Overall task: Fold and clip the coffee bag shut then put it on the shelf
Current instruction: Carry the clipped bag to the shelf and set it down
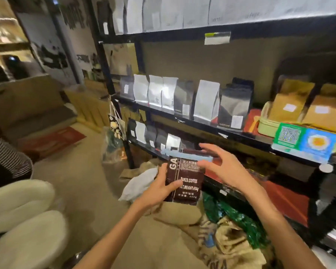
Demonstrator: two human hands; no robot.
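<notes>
Brown coffee bag (184, 179) gripped by left hand (159, 188); right hand (224, 167) fingers spread at clip (190, 154).

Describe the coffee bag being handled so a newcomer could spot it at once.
Start at the black shelving unit and look below its lower tiers. There the left hand holds the dark brown coffee bag. Unlike the shelved silver and black pouches, it carries white lettering and a pale blue clip on top.

Middle shelf (182, 118) crowded with pouches (206, 100); open headroom above them; burlap sacks (227, 239) block floor below.
</notes>
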